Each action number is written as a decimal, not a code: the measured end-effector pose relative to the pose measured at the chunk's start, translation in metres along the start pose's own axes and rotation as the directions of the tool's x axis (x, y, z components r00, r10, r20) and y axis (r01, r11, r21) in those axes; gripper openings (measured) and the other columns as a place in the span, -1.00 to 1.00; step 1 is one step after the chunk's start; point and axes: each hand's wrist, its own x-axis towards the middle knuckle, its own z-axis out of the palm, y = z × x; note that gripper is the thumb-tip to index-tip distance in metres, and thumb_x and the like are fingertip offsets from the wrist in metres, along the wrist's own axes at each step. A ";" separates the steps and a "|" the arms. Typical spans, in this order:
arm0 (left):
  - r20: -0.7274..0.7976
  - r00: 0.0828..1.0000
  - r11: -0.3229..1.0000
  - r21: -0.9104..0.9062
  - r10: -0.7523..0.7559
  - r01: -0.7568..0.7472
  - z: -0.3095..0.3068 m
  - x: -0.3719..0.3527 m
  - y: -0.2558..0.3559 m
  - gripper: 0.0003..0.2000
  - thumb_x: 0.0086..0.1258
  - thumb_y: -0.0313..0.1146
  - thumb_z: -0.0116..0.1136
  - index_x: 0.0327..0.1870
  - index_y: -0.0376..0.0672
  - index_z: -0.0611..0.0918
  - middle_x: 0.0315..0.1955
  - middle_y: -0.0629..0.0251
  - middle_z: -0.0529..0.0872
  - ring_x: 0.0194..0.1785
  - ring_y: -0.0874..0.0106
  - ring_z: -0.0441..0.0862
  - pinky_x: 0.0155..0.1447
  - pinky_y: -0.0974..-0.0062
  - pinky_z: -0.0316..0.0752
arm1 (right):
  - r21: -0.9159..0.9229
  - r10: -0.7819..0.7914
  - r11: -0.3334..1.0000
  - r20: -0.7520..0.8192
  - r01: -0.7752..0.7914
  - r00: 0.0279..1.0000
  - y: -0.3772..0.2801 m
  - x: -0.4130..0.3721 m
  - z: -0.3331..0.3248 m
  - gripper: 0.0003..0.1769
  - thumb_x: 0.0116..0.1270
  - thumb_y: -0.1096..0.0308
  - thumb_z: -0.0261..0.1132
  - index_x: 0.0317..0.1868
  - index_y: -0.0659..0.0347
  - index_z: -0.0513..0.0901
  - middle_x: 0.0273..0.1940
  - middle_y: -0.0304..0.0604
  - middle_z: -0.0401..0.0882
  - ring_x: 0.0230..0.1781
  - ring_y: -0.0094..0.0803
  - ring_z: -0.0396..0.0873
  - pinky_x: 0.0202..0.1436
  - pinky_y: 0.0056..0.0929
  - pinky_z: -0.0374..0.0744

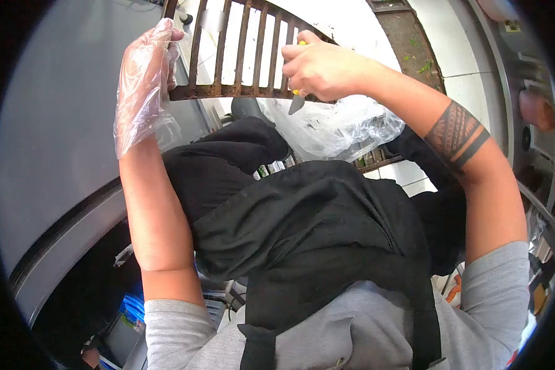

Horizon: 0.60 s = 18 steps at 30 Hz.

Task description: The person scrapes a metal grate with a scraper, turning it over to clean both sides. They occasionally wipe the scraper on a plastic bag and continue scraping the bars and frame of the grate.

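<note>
My left hand (154, 68), in a clear plastic glove, is closed around the left edge of a rusty brown metal grate (234, 91). The grate is raised and tilted, with long parallel bars. My right hand (327, 66) grips a small knife (296, 103) with a yellow handle, in front of the right side of the grate. The knife's short blade points down. Just below the grate, crumpled clear plastic (345, 126) lies between my feet.
White tiles (472, 92) cover the floor. A brown drain channel (416, 49) with green scraps runs at the upper right. A large grey panel (74, 105) stands along the left, and metal equipment (536, 111) along the right.
</note>
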 end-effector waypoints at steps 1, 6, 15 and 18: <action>-0.008 1.000 1.000 -0.004 0.007 -0.007 0.001 -0.002 0.002 -0.63 0.68 0.01 0.18 -0.04 -0.15 0.74 -0.60 0.65 0.31 -0.58 0.71 0.12 -0.45 0.60 0.03 | -0.004 0.002 1.000 0.002 -0.002 1.000 0.001 -0.006 -0.003 -0.94 0.15 0.30 0.50 -0.37 0.04 0.85 -0.31 -0.44 0.60 0.09 -0.39 0.51 0.27 0.02 0.36; -0.019 0.999 0.999 -0.017 -0.041 0.040 0.003 -0.009 0.011 -0.63 0.68 0.03 0.19 -0.02 -0.14 0.75 -0.60 0.65 0.32 -0.58 0.71 0.13 -0.46 0.60 0.03 | -0.100 0.206 0.969 -0.176 -0.226 0.963 0.007 -0.026 -0.008 -0.95 0.20 0.30 0.49 -0.38 0.02 0.79 -0.31 -0.41 0.56 0.10 -0.35 0.51 0.30 0.02 0.36; 0.047 0.995 0.990 -0.106 -0.088 0.093 0.008 -0.022 0.028 -0.60 0.63 0.06 0.23 0.07 -0.14 0.77 -0.50 0.62 0.40 -0.55 0.71 0.23 -0.45 0.65 0.15 | -0.052 0.757 0.652 0.101 -0.756 0.646 -0.020 0.032 -0.067 -0.72 0.41 0.11 0.43 -0.16 0.14 0.88 -0.23 0.08 0.82 -0.12 0.02 0.82 -0.01 0.05 0.71; 0.031 0.999 0.993 -0.108 -0.034 0.037 0.011 -0.026 0.031 -0.60 0.64 0.05 0.23 0.09 -0.12 0.78 -0.48 0.61 0.41 -0.54 0.69 0.26 -0.45 0.65 0.20 | -0.065 0.704 0.710 0.072 -0.701 0.707 -0.032 0.027 -0.054 -0.72 0.43 0.16 0.41 -0.19 0.22 0.85 -0.21 0.09 0.81 -0.09 0.02 0.80 0.01 0.04 0.72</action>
